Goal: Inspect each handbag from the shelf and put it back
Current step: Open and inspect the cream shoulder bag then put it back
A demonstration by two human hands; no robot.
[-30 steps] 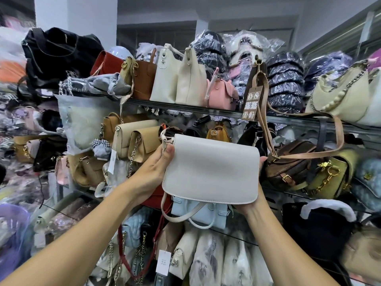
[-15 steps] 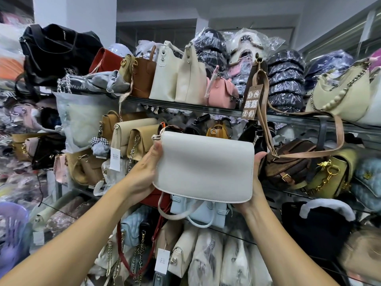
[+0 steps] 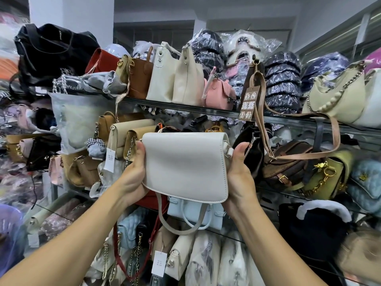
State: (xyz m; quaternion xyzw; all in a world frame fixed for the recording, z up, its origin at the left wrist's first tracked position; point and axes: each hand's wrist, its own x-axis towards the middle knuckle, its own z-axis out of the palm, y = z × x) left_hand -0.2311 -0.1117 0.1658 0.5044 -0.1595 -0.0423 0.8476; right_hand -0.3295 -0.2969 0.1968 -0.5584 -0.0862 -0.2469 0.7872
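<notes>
The white handbag (image 3: 185, 166) is off the shelf and in the air in front of the middle tier, level with the row of beige bags (image 3: 132, 133) on one side and a black bag (image 3: 253, 149) on the other. Compared with a second ago it sits a little further left and is tipped toward the camera, so the narrow top of the flap now shows as well as the plain front.

The grip has changed too. The left hand (image 3: 134, 174), which pinched the upper corner, now clasps the left edge lower down with its thumb on the front. The right hand (image 3: 239, 178), then mostly hidden behind the bag, has come round to the right edge, with its thumb up beside the metal ring (image 3: 227, 153) of the strap. Both hands hold the bag from its sides. Their fingers are behind it and out of sight, so how far they wrap is hard to say.

The strap (image 3: 181, 230) hangs loose in a loop below, in front of a pale blue bag (image 3: 195, 213).

This reads as the inspection step in hand: the bag is being turned to show another face. Putting it back under the glass shelf (image 3: 185, 109) is not yet done
</notes>
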